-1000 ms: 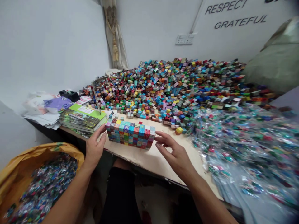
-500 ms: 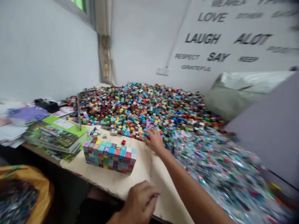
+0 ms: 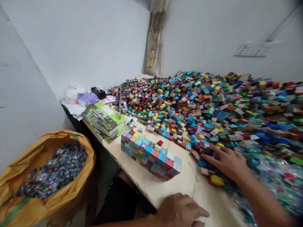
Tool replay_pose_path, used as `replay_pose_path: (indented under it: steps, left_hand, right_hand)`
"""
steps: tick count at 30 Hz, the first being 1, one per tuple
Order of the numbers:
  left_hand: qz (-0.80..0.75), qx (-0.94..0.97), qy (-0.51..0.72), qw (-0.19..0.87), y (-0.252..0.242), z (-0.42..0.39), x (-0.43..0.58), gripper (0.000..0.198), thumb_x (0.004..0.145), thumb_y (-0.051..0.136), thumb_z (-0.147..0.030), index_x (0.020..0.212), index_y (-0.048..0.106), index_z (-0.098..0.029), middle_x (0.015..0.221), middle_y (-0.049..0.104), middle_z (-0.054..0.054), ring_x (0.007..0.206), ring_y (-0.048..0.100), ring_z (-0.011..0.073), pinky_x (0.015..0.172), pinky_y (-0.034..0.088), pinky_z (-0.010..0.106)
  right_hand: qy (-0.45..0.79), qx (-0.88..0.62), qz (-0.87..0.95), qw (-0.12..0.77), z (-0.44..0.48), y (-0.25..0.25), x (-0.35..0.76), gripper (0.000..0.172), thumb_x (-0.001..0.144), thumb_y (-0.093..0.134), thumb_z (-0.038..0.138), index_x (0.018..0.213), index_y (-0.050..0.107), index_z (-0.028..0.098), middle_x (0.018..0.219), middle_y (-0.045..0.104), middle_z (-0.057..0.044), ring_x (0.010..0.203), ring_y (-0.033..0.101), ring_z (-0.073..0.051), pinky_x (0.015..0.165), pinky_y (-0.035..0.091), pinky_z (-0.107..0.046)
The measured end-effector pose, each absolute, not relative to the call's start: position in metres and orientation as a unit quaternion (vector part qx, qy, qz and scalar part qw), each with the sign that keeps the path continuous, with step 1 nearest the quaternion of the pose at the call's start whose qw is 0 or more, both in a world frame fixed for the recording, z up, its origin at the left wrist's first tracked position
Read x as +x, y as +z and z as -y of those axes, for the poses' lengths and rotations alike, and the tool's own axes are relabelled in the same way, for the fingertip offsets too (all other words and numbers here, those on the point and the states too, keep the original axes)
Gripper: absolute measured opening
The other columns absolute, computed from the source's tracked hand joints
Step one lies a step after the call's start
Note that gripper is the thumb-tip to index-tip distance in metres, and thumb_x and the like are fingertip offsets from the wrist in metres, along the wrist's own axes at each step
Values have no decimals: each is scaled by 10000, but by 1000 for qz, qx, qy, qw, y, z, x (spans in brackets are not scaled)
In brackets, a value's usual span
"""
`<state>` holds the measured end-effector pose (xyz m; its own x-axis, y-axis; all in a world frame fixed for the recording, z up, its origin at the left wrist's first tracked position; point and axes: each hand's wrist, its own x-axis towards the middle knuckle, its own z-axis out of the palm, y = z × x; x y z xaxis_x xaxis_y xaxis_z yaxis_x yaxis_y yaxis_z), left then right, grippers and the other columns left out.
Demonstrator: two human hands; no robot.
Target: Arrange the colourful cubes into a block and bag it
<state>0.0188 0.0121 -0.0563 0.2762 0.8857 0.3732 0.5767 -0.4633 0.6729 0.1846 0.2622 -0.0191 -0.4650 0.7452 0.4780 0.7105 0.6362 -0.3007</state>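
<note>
Small multicoloured cubes (image 3: pixel 201 107) in loose heap; packed rectangular block of cubes (image 3: pixel 149 156) lying near heap.

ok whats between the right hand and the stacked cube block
Head view: loose cubes by the right hand, then bare board up to the stacked cube block.

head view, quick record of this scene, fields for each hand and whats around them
right hand: fingers spread over loose coloured cubes; any grip unclear
left hand: open, over near edge of pale wooden board
between hands: block of stacked coloured cubes
left of board: yellow sack of shiny packets
</note>
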Motion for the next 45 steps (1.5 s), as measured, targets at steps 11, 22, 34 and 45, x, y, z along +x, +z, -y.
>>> replay_pose_path:
  steps: [11,22,34,45]
  left_hand:
    - [-529,696,434,220,-22,0,2,683,745,609,-211,1381,362,-247,1425,364,107,1293,372,276,1086,333,461]
    - [-506,753,317,276,-5,-19,0,616,792,564,-220,1383,391,-237,1436,383,101,1309,370,261,1088,310,444]
    - [-472,803,330,150,-17,8,-4,294,868,482,-176,1147,566,-218,1114,547,86,1009,558,211,886,468,351]
    - [-492,718,427,244,-9,8,-2,177,857,568,-255,1017,603,-188,1054,607,78,997,582,195,865,483,318]
  right_hand:
    - [22,-346,903,253,-108,-23,160,352,838,455,439,1057,673,269,1117,635,-63,1127,493,-324,866,417,-539]
    - [101,-475,833,264,3,-17,196,514,823,598,444,1286,535,230,1341,449,-141,1171,469,-322,922,437,-485]
    - [122,-492,794,335,-2,-29,189,402,842,472,199,1235,552,219,1249,452,-114,1153,462,-257,959,432,-423]
    - [187,-533,762,315,-12,-16,191,339,888,520,406,1153,605,213,1023,574,-73,939,574,-221,807,477,-328]
